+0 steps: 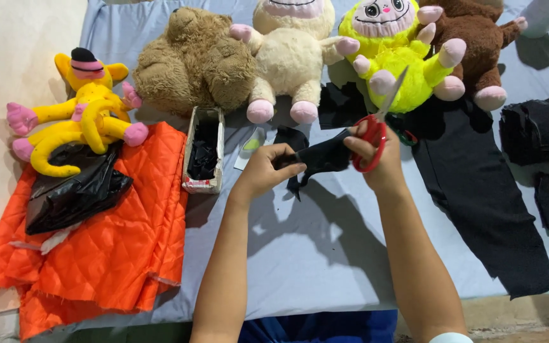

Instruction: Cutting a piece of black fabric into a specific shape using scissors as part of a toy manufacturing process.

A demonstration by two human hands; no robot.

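Note:
My left hand (pixel 263 170) pinches a small piece of black fabric (pixel 320 159) held above the light blue sheet (pixel 325 254). My right hand (pixel 376 159) grips red-handled scissors (pixel 376 130), fingers through the loops, blades pointing up and away toward a bright yellow-green plush toy (pixel 398 63). The scissors sit at the right end of the fabric piece; the blades look nearly together. Both forearms reach in from the bottom edge.
Plush toys line the far side: yellow long-limbed (pixel 84 108), brown (pixel 195 60), cream (pixel 290 57), dark brown (pixel 478 38). Orange quilted cloth (pixel 109 248) with a black plastic bag (pixel 74 190) lies left. A narrow box of black scraps (pixel 203 149) stands centre. Black fabric strip (pixel 484 203) and pieces (pixel 541 133) lie right.

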